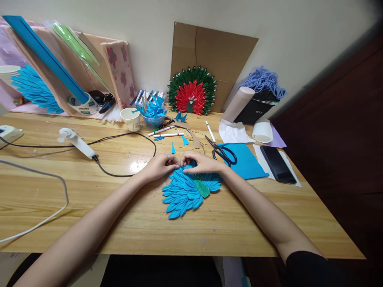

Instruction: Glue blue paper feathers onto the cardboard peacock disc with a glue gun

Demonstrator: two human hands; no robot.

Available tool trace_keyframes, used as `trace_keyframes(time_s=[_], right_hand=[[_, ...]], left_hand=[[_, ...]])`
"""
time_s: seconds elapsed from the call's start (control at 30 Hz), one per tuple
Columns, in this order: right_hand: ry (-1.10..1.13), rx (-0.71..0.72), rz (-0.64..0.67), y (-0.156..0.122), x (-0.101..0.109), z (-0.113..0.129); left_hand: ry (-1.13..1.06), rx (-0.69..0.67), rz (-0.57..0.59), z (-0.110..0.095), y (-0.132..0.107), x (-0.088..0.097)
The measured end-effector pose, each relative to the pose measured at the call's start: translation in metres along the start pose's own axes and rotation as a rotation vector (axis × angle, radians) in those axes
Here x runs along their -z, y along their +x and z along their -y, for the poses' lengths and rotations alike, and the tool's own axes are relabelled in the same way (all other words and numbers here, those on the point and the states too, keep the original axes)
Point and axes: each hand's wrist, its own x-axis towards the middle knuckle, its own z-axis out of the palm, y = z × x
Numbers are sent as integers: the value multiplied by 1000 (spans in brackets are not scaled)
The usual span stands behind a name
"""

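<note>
A blue felt peacock craft [182, 191], built of layered leaf-shaped pieces with a green body piece [202, 188], lies flat on the table in front of me. My left hand [163, 165] is closed at its upper left edge, thumb and forefinger pinched on the blue pieces. Close beside it, my right hand [202, 162] bends over the top of the craft with fingers curled onto the same edge, hiding part of it. Whether a small loose piece lies between the fingertips is too small to see. Black-handled scissors [225, 153] rest partly on a blue felt sheet [245, 161] to the right.
A white glue gun [79, 144] with a black cord lies left. Behind stand a paper cup [131, 119], a bowl of blue scraps [153, 117], markers [169, 135] and a red-green peacock craft [191, 95] against cardboard [221, 52]. A phone [278, 164] lies right.
</note>
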Motion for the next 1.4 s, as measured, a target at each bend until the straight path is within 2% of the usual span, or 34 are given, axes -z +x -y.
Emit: trace_keyframes(time_s=[0.2, 0.43, 0.8, 0.97, 1.17, 1.4], right_hand=[[19, -34, 6, 0, 0, 0], [55, -58, 15, 2, 0, 0], [71, -71, 17, 1, 1, 3], [60, -57, 9, 1, 1, 2], [54, -74, -42, 3, -2, 3], [40, -75, -70, 4, -6, 3]], left_hand=[[83, -7, -12, -4, 0, -1], [79, -40, -24, -2, 0, -3], [17, -1, -11, -6, -1, -1], [27, 56, -102, -4, -4, 4], [167, 35, -106, -6, -8, 5], [143, 58, -119, -6, -9, 2]])
